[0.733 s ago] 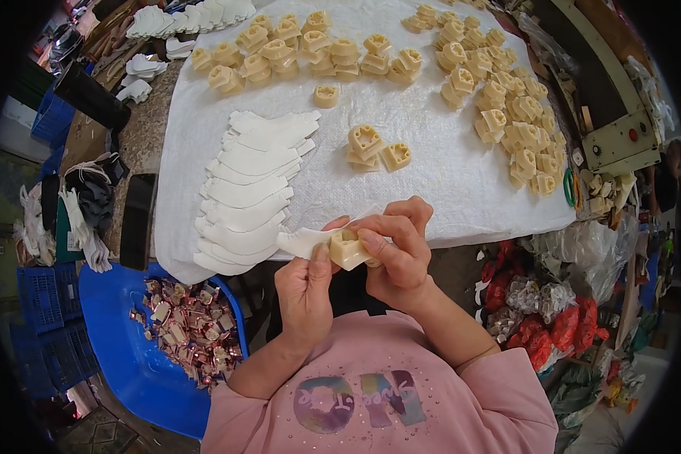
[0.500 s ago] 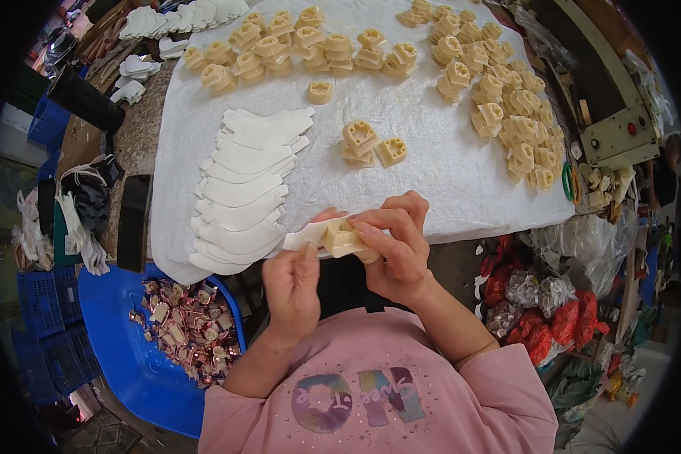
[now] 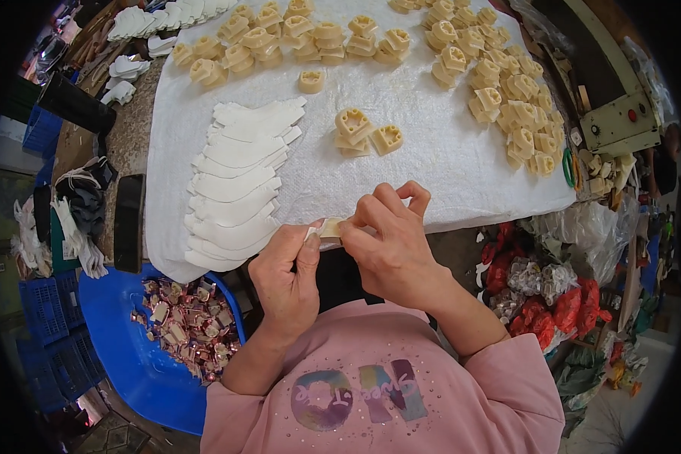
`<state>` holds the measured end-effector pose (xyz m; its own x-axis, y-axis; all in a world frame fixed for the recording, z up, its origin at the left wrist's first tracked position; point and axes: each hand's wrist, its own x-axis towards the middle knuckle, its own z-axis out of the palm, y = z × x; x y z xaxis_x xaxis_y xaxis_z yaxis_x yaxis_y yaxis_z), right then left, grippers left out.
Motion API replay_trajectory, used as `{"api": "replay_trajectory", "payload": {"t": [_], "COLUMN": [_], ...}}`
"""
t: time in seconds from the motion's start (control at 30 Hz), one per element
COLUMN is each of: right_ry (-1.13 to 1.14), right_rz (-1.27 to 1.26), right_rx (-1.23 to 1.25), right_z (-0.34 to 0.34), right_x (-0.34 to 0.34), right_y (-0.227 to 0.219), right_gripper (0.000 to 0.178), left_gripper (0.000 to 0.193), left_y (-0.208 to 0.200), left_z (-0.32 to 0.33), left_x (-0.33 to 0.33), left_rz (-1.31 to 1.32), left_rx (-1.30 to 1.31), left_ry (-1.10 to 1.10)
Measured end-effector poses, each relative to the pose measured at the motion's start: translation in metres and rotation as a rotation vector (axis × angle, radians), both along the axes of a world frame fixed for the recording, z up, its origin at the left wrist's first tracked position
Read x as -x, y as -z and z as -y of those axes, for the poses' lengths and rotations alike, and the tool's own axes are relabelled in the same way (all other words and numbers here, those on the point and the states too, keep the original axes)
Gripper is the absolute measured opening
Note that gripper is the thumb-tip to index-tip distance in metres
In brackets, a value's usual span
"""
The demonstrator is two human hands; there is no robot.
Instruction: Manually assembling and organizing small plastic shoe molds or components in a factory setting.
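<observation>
As the head view shows, the left hand point(image 3: 284, 276) and right hand point(image 3: 392, 246) pinch opposite ends of a small cream block point(image 3: 330, 229) with their fingers, at the white cloth's point(image 3: 461, 170) near edge; this looks like a fitting step, calling next for steady pressure

The central block point(image 3: 330, 231) is cream, left-of-centre sheets point(image 3: 234, 181) white, lower-left tub point(image 3: 125, 352) blue, bottom shirt point(image 3: 461, 393) pink with multicoloured lettering point(image 3: 377, 395).
</observation>
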<state>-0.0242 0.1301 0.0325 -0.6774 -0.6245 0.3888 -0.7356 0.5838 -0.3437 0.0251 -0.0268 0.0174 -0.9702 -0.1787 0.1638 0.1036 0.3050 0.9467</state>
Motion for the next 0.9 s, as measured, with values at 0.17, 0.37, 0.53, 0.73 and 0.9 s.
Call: {"api": "replay_trajectory", "payload": {"t": [0.17,0.37,0.53,0.73,0.9], "right_ry": [0.002,-0.039,-0.137,-0.215,-0.322], "right_rz": [0.026,0.06,0.241,0.424,0.439], "right_rx": [0.107,0.348,0.494,0.534,0.383], "right_z": [0.002,-0.001,-0.006,-0.012,-0.009], "right_x": [0.004,0.009,0.007,0.009,0.009], "right_y": [0.009,0.022,0.026,0.023,0.021], "right_gripper": [0.022,0.027,0.029,0.027,0.029], "left_gripper": [0.019,0.019,0.015,0.011,0.019], "left_y": [0.002,0.01,0.027,0.02,0.027], "left_z": [-0.002,0.004,0.008,0.0,0.0], "left_x": [0.006,-0.002,0.008,0.015,0.016], "left_rz": [-0.183,-0.157,-0.158,-0.354,-0.487], "left_rx": [0.239,0.013,-0.276,0.064,0.177], "left_ry": [0.045,0.07,0.108,0.113,0.104]}}
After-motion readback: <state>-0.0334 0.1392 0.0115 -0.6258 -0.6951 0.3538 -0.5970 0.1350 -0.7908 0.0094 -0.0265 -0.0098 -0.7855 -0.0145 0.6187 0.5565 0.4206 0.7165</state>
